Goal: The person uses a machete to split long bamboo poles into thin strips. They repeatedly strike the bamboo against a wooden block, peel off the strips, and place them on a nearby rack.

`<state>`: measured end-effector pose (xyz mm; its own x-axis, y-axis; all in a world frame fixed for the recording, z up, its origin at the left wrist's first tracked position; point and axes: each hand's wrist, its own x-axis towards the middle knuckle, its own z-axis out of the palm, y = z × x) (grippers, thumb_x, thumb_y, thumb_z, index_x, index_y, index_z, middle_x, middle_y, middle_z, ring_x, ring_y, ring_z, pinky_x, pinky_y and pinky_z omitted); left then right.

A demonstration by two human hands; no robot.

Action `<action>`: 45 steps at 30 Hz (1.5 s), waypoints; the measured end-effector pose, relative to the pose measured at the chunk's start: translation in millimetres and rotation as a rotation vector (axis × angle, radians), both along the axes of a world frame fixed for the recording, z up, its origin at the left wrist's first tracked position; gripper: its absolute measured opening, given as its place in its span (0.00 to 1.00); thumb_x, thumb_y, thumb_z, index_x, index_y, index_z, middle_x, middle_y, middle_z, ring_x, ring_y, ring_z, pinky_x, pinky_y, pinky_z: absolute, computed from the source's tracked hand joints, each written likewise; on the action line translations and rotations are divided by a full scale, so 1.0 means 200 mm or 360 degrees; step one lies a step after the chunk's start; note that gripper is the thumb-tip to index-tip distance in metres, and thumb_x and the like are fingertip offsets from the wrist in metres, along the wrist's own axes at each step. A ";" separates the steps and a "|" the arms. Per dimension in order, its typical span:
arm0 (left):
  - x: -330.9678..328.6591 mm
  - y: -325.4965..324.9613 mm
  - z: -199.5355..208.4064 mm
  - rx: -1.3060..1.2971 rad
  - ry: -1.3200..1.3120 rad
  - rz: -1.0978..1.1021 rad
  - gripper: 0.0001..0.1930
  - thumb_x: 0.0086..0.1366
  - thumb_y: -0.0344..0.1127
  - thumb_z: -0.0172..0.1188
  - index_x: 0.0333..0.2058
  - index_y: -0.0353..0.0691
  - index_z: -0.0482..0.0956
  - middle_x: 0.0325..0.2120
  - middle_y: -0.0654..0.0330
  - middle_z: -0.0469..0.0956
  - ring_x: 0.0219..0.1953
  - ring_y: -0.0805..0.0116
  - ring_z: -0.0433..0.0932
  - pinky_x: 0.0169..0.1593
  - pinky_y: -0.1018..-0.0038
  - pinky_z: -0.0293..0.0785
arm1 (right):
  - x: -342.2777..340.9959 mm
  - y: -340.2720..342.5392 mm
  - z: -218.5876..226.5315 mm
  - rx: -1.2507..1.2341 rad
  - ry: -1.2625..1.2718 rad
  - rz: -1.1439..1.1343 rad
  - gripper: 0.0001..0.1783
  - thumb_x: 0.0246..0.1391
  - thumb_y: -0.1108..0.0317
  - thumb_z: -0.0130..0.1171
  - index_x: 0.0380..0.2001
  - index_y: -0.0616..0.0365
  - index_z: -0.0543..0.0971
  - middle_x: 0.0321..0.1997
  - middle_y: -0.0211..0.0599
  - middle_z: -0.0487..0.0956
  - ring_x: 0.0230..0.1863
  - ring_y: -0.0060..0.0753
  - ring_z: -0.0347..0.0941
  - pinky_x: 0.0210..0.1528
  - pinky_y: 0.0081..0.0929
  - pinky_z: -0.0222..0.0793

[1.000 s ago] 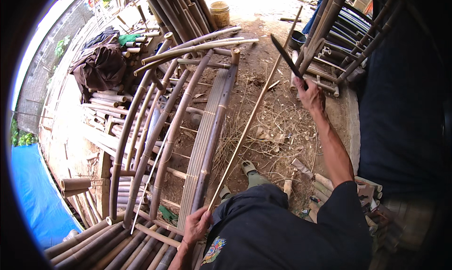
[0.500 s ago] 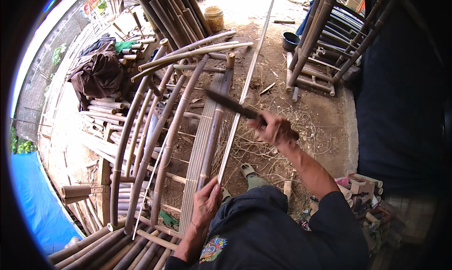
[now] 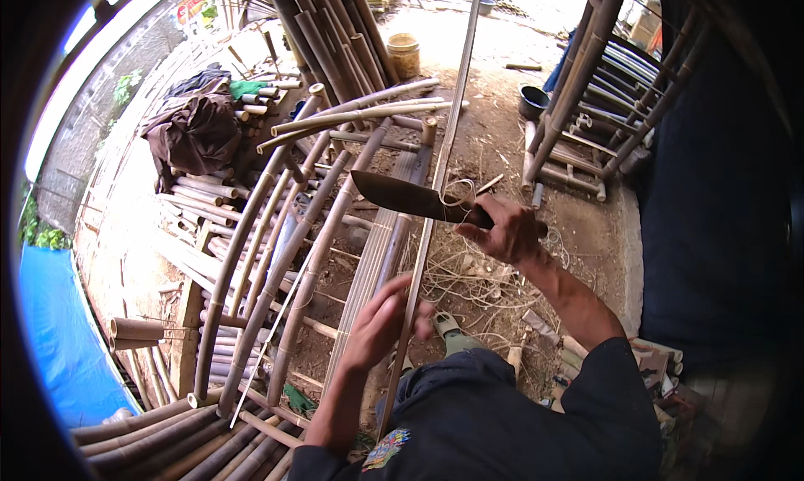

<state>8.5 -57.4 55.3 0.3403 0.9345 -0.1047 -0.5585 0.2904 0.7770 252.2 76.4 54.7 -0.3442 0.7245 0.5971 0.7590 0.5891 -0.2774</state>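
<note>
My right hand [image 3: 508, 230] is closed round the handle of a broad, dark-bladed machete [image 3: 394, 192], its tip pointing left. The blade lies across a long, thin bamboo strip [image 3: 425, 255] that runs from the far top down past my waist. A pale curled shaving [image 3: 457, 193] hangs by the blade near the handle. Lower down, my left hand [image 3: 381, 322] is beside the strip with fingers apart, some slightly blurred; the strip passes in front of it, and whether they touch is unclear.
To the left stands a bamboo bench frame [image 3: 289, 288] with a slatted seat [image 3: 368, 263]. Thin shavings [image 3: 477, 280] litter the ground ahead. Bamboo poles [image 3: 335, 41] lean behind, near a yellowish bucket [image 3: 403, 58]. Another bamboo frame [image 3: 578, 104] and a black basin [image 3: 533, 101] stand far right.
My left hand has loosened from the strip and moved up. The strip's near end now reaches lower, towards my body. The machete has turned its blade flatter across the strip.
</note>
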 end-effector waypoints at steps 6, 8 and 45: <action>0.15 0.16 0.02 0.0025 0.0470 0.0178 0.21 0.72 0.38 0.50 0.60 0.34 0.66 0.19 0.68 0.68 0.15 0.82 0.61 0.18 0.84 0.55 | -0.04 -0.05 -0.01 0.0233 -0.0203 0.0318 0.40 0.52 0.23 0.43 0.27 0.55 0.76 0.17 0.36 0.74 0.16 0.33 0.73 0.21 0.37 0.75; 0.17 0.09 0.02 0.0026 0.0537 0.0211 0.22 0.72 0.38 0.50 0.60 0.33 0.67 0.17 0.70 0.66 0.16 0.84 0.59 0.18 0.85 0.54 | 0.06 0.07 -0.02 0.0163 -0.0119 0.0017 0.40 0.51 0.24 0.46 0.28 0.55 0.76 0.18 0.35 0.76 0.16 0.31 0.74 0.19 0.35 0.75; -0.11 -0.92 -0.18 -0.0867 0.1241 0.0019 0.14 0.66 0.39 0.58 0.43 0.33 0.81 0.18 0.70 0.72 0.19 0.82 0.66 0.22 0.81 0.59 | 1.29 0.90 -0.13 -0.0671 0.0440 -0.1209 0.41 0.58 0.28 0.38 0.22 0.56 0.78 0.18 0.44 0.78 0.20 0.42 0.77 0.22 0.41 0.70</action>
<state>-12.7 -241.4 19.4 -0.0184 0.6930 -0.7207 0.0549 0.7205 0.6913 510.7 255.8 28.8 0.4307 0.8749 0.2216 0.7759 -0.2335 -0.5860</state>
